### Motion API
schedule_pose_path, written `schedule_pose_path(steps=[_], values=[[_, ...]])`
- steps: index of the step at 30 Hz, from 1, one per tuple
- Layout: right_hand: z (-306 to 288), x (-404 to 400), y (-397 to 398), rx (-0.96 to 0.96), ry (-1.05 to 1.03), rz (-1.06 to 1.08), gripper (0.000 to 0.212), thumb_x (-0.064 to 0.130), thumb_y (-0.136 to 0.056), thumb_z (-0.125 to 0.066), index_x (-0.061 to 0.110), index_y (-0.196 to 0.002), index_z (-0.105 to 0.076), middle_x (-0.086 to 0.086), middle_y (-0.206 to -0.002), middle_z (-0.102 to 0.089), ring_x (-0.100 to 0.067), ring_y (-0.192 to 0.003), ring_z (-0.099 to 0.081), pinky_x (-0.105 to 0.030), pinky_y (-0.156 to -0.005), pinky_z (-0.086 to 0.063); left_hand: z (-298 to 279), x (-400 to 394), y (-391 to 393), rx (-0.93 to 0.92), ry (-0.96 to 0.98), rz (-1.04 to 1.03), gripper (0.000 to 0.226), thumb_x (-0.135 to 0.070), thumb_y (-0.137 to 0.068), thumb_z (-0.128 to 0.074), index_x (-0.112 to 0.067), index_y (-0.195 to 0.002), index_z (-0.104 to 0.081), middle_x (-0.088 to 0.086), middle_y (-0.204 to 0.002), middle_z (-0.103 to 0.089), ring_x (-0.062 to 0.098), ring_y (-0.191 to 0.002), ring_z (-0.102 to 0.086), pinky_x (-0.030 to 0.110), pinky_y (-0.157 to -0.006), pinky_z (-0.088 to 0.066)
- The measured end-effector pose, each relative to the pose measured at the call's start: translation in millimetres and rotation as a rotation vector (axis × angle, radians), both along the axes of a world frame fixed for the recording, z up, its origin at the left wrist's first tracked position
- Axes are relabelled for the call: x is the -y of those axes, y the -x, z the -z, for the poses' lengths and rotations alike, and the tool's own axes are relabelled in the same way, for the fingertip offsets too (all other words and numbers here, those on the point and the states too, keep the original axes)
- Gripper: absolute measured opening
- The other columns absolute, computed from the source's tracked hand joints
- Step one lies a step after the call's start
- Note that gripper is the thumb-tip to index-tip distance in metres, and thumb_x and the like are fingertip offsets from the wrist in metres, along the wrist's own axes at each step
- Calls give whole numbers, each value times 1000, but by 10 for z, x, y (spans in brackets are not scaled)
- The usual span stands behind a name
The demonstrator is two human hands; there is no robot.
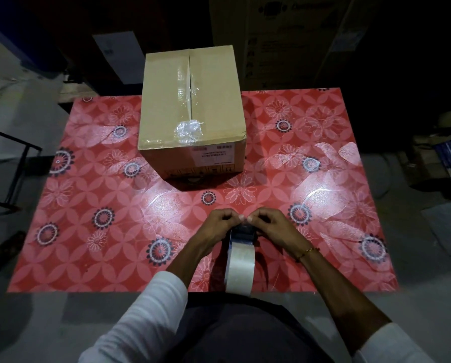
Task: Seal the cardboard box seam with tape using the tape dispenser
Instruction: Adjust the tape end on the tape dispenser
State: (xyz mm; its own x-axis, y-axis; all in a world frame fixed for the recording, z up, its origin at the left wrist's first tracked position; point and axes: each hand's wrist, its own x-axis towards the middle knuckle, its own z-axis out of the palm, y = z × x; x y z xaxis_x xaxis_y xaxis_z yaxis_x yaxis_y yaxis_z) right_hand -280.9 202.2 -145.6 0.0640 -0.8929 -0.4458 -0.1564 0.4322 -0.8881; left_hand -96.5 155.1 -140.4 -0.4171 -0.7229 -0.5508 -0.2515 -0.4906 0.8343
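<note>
A closed brown cardboard box stands at the far middle of the table, its top seam running away from me with clear tape along it and a crumpled wad of tape at the near end. The tape dispenser, with a roll of clear tape, lies at the near edge of the table. My left hand and my right hand both pinch at the dispenser's front end, fingertips almost touching. The tape end itself is too small to make out.
The table carries a red floral cloth. Large dark cartons stand behind the box. A black metal frame is at the left, and stacked items lie on the floor at the right.
</note>
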Motion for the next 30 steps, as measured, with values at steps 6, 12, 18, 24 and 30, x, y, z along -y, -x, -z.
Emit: schedule_pose_path(steps=[6, 12, 18, 24, 30], values=[[0, 13, -42, -71, 5, -18, 18, 18, -97, -64, 3, -89, -66, 2, -78, -61, -3, -63, -54, -14, -61, -46, 14, -20, 6, -3, -19, -53, 24, -18, -96, -64, -8, -75, -60, 0, -72, -62, 10, -70, -59, 23, -69, -50], [-53, 8, -58, -23, -43, 16, 16, 17, -99, -61, 10, -85, -65, 5, -76, -62, 2, -63, -56, -14, -63, -47, -4, -34, -64, -32, -6, 1, 11, -7, -87, -72, -1, -90, -65, 9, -91, -71, 16, -87, -68, 22, -76, -54], [-80, -2, -25, 68, -44, 22, 11, 15, -93, -70, 5, -91, -72, -2, -83, -69, -7, -74, -63, -20, -69, -53, 20, -57, -48, 15, 0, -40, 7, -8, -89, -70, -5, -87, -65, 10, -91, -71, 20, -88, -67, 31, -82, -54], [-38, -27, -26, -27, -22, -32, 10, 11, -88, -75, 5, -90, -67, -8, -97, -70, -15, -88, -67, -24, -76, -56, -9, -59, -44, -13, -9, -32, 7, -11, -92, -67, -4, -90, -65, 5, -88, -69, 15, -85, -66, 25, -76, -53], [-46, -53, -25, -12, -29, -9, 9, 13, -88, -74, 6, -91, -70, -20, -102, -70, -19, -88, -65, -42, -86, -57, -50, -31, -21, -1, 45, 42, 13, -6, -88, -71, 5, -93, -65, 12, -90, -68, 14, -80, -66, 18, -69, -53]])
